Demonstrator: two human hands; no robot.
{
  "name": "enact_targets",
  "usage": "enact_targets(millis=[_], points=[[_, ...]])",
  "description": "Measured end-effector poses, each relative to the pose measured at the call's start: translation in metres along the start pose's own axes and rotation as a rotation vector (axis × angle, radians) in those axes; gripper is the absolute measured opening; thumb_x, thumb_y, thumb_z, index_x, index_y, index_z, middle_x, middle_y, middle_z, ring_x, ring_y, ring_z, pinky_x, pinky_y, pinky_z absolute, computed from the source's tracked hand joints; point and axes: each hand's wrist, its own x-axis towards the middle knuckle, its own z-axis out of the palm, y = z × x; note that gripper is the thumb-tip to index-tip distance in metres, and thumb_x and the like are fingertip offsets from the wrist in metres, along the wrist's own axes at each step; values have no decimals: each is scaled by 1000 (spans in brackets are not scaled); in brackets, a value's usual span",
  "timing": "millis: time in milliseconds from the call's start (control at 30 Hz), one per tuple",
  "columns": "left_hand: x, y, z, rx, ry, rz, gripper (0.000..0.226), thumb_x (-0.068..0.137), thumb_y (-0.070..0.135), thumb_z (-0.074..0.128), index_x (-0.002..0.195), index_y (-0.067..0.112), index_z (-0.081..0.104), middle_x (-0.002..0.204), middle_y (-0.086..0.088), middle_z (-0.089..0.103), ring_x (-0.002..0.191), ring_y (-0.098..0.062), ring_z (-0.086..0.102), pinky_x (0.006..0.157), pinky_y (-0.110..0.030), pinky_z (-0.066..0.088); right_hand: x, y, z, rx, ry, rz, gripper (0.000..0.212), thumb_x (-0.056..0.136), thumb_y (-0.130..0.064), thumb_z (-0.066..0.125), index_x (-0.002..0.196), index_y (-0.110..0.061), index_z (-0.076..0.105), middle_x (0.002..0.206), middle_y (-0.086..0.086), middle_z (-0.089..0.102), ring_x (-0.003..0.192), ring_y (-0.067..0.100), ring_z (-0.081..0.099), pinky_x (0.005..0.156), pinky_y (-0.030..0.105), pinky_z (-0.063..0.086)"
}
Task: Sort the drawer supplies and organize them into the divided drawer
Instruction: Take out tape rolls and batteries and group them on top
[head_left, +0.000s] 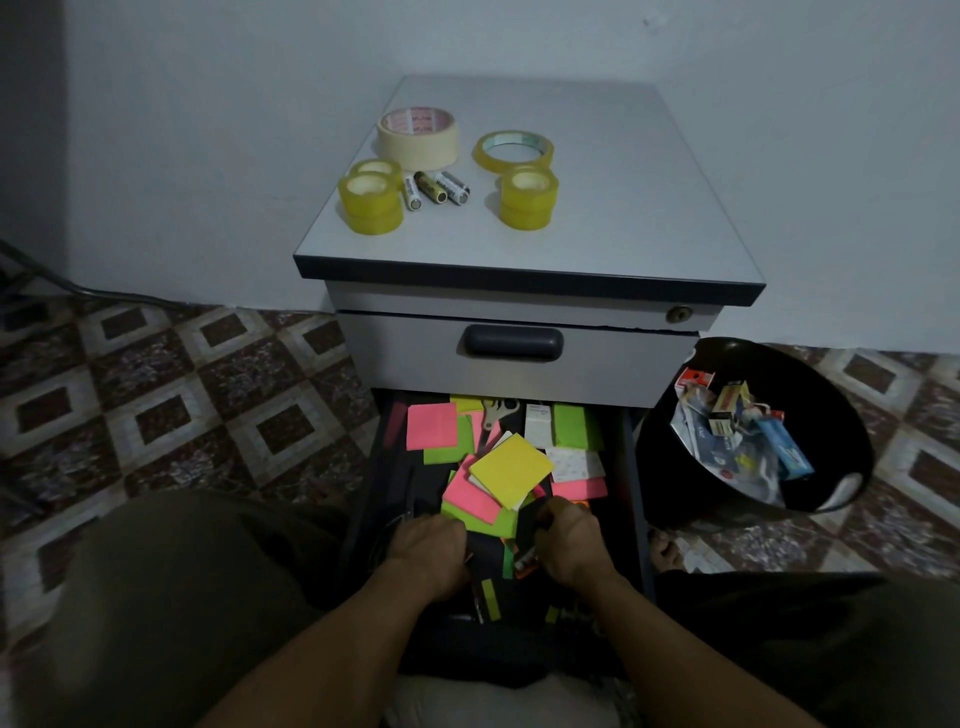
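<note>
The lower drawer (636, 467) of the grey cabinet is pulled out toward me and holds a jumble of sticky-note pads: a yellow pad (511, 469) on top, pink pads (431, 426) and green ones (574, 425), plus scissors (493, 413) near the back. My left hand (428, 545) and my right hand (569, 540) both reach into the drawer's near part with fingers curled among the dark contents. What either hand grips is hidden. On the cabinet top (623, 208) stand a masking tape roll (418, 137), clear tape rolls (529, 196) and three batteries (435, 189).
A black bin (670, 467) with wrappers and small boxes stands on the tiled floor right of the drawer. The upper drawer (511, 343) is closed. My knees flank the open drawer. A cable runs along the wall at far left.
</note>
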Motion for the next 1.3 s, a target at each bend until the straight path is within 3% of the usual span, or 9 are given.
enact_targets(millis=[167, 267, 333, 400, 533, 700, 933, 1100, 1300], points=[[0, 2, 2, -41, -12, 1, 41, 93, 44, 62, 120, 13, 57, 126, -11, 60, 117, -30, 58, 92, -35, 45, -8, -6, 11, -16, -53, -7, 40, 89, -34, 68, 121, -14, 55, 126, 12, 46, 112, 31, 52, 90, 30, 45], [1, 4, 3, -49, -48, -6, 36, 94, 35, 62, 121, 12, 56, 128, -12, 59, 118, -30, 58, 94, -37, 44, -11, -8, 13, -46, -70, -15, 39, 90, -25, 64, 124, -13, 50, 126, 13, 40, 104, 33, 53, 88, 33, 47], [1, 5, 3, -77, -56, -25, 36, 93, 35, 63, 121, 12, 56, 128, -12, 59, 118, -31, 57, 95, -38, 44, -10, -8, 13, -39, -77, -30, 31, 91, -19, 58, 120, -11, 53, 123, 13, 47, 97, 31, 55, 85, 31, 50], [0, 6, 2, -126, -47, -62, 36, 93, 35, 63, 120, 12, 56, 127, -12, 59, 117, -32, 58, 92, -37, 46, -8, -7, 12, -73, -73, -53, 24, 94, -20, 53, 117, -14, 57, 120, 12, 54, 103, 27, 52, 82, 28, 47], [-1, 7, -1, -188, -12, -104, 33, 92, 28, 63, 120, 11, 57, 126, -13, 58, 117, -32, 58, 90, -34, 47, -9, -6, 8, -83, -36, -63, 25, 95, -21, 54, 119, -19, 60, 125, 12, 48, 105, 27, 52, 85, 27, 44], [-2, 12, 1, -148, 24, -113, 31, 94, 33, 61, 117, 12, 57, 123, -11, 60, 115, -30, 59, 88, -35, 46, -13, -7, 11, -73, -37, -28, 46, 95, -29, 57, 134, -10, 39, 132, 16, 38, 116, 37, 52, 91, 36, 46], [2, 15, 9, -130, -6, -96, 29, 97, 25, 59, 121, 11, 56, 128, -13, 59, 118, -32, 58, 89, -38, 47, -13, -4, 11, -169, -56, -14, 49, 98, -17, 51, 140, -7, 30, 135, 20, 44, 115, 31, 54, 90, 34, 47], [3, 15, 11, -192, 0, -117, 30, 95, 21, 59, 123, 11, 54, 128, -13, 58, 118, -32, 58, 89, -38, 47, -13, -4, 13, -224, -141, 0, 44, 99, -23, 48, 137, -2, 45, 137, 18, 51, 125, 32, 51, 99, 35, 43], [5, 16, 10, -282, -28, -156, 22, 93, 16, 63, 114, 11, 61, 121, -12, 63, 111, -30, 62, 83, -36, 49, -16, -9, 10, -272, -141, -46, 35, 97, -9, 43, 131, -2, 44, 132, 17, 52, 120, 27, 53, 91, 29, 44]])
